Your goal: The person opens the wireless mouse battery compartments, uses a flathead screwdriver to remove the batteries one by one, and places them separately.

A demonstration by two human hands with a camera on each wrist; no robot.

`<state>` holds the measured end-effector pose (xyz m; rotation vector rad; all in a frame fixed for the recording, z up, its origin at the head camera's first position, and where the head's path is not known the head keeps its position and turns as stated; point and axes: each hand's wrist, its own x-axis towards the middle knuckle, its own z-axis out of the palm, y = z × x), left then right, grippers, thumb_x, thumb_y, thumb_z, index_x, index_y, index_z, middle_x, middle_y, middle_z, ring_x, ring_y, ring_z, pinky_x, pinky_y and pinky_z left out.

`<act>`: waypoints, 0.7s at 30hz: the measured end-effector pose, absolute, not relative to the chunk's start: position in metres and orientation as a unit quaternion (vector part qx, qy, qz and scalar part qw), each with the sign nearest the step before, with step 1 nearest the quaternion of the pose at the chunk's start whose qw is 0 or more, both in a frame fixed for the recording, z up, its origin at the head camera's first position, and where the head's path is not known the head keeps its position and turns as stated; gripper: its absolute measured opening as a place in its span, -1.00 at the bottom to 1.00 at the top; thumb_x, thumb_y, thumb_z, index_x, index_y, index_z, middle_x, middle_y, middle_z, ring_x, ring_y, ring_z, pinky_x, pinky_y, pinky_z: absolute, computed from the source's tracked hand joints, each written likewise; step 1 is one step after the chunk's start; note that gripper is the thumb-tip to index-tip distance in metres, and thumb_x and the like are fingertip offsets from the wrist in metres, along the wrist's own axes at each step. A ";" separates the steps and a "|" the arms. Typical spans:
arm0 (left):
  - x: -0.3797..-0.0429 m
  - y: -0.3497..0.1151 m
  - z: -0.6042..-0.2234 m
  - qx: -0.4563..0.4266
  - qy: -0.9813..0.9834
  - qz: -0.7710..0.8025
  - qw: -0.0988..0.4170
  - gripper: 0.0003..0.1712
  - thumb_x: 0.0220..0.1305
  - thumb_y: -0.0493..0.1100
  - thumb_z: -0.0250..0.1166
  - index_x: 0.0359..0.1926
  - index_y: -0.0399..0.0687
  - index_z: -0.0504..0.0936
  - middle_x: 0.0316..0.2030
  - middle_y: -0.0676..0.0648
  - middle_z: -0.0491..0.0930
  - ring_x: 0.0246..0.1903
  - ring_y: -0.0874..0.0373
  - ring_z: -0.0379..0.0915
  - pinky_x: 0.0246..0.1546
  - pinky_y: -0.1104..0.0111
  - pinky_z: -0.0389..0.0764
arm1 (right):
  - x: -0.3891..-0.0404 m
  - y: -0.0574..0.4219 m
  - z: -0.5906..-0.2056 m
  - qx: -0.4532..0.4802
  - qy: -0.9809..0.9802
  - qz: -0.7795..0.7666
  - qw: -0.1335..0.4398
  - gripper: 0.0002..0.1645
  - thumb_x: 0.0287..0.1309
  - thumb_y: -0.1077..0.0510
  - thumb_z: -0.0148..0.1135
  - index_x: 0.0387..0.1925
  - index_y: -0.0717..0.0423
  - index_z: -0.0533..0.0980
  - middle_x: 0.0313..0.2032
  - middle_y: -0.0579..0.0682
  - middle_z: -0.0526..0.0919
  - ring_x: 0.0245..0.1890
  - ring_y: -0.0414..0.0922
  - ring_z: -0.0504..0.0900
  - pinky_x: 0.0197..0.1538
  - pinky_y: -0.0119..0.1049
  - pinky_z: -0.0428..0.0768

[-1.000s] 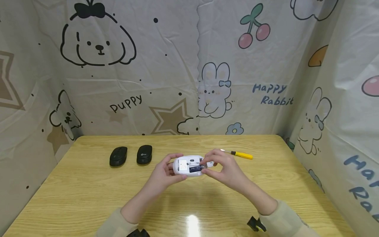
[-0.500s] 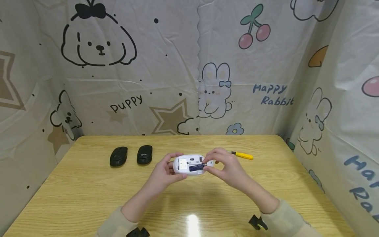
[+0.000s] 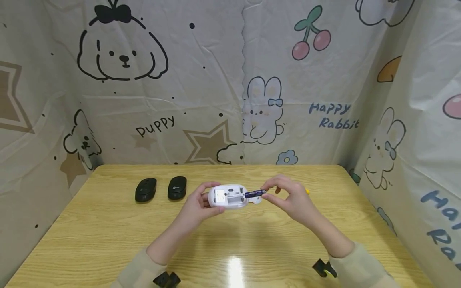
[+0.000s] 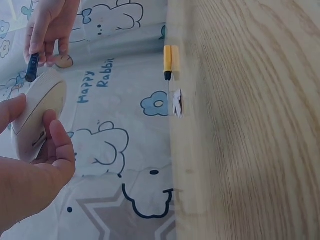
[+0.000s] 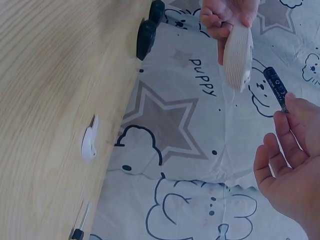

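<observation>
A white computer mouse (image 3: 229,194), underside up with its battery bay uncovered, is gripped at its left end by my left hand (image 3: 196,205). Thumb and fingers hold its opposite edges. My right hand (image 3: 293,201) pinches one end of a dark AA-type battery (image 3: 254,193) between thumb and fingertips. The battery's free end is at the right end of the mouse; the right wrist view shows it apart from the shell. Both hands are raised above the table. A small white cover (image 5: 89,141) lies on the table.
Two black mice (image 3: 145,190) lie at the back left of the wooden table (image 3: 108,240). A yellow-handled screwdriver (image 4: 168,60) lies at the back right, mostly hidden by my right hand in the head view. Printed cloth hangs behind and at the sides.
The battery has come out of the mouse's bay, drawn up and to the right by my right hand. My left hand has kept its grip, and the mouse has shifted slightly up and left.
</observation>
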<state>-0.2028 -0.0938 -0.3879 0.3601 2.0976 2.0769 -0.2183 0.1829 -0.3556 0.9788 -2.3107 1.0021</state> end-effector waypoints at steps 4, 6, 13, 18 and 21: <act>-0.208 -0.096 -0.388 0.118 0.707 0.693 0.077 -0.23 0.04 -0.40 0.38 0.27 -0.14 0.27 0.04 -0.30 0.52 -0.16 0.09 0.54 -0.18 0.40 0.61 | -0.220 0.191 -0.355 0.323 -0.849 0.356 0.219 -0.74 -0.07 0.24 0.45 -0.29 -0.09 0.62 -0.27 -0.22 0.65 -0.34 -0.31 0.49 -0.32 -0.44 0.52; -0.210 -0.097 -0.388 0.120 0.706 0.694 0.075 -0.23 0.05 -0.40 0.37 0.28 -0.16 0.26 0.04 -0.31 0.52 -0.16 0.09 0.53 -0.17 0.40 0.61 | -0.222 0.196 -0.355 0.308 -0.855 0.355 0.217 -0.75 -0.07 0.23 0.45 -0.30 -0.08 0.62 -0.27 -0.22 0.65 -0.35 -0.30 0.49 -0.33 -0.42 0.53; -0.217 -0.101 -0.391 0.128 0.702 0.697 0.072 -0.24 0.06 -0.43 0.35 0.28 -0.18 0.25 0.06 -0.34 0.49 -0.15 0.10 0.52 -0.17 0.42 0.62 | -0.232 0.212 -0.363 0.257 -0.877 0.358 0.192 -0.81 0.00 0.18 0.41 -0.28 -0.04 0.61 -0.29 -0.19 0.64 -0.40 -0.25 0.48 -0.36 -0.44 0.52; -0.222 -0.104 -0.394 0.116 0.715 0.687 0.061 -0.26 0.04 -0.42 0.37 0.26 -0.12 0.30 0.06 -0.29 0.51 -0.16 0.10 0.53 -0.20 0.43 0.62 | -0.240 0.222 -0.372 0.229 -0.883 0.367 0.181 -0.84 0.04 0.17 0.38 -0.27 0.02 0.62 -0.30 -0.12 0.65 -0.38 -0.19 0.49 -0.33 -0.44 0.53; -0.225 -0.104 -0.395 0.111 0.723 0.679 0.056 -0.25 0.03 -0.41 0.39 0.26 -0.12 0.31 0.06 -0.28 0.50 -0.14 0.10 0.54 -0.19 0.40 0.63 | -0.243 0.226 -0.376 0.215 -0.885 0.376 0.173 -0.83 0.04 0.17 0.38 -0.27 0.05 0.63 -0.34 -0.10 0.64 -0.38 -0.14 0.49 -0.33 -0.42 0.53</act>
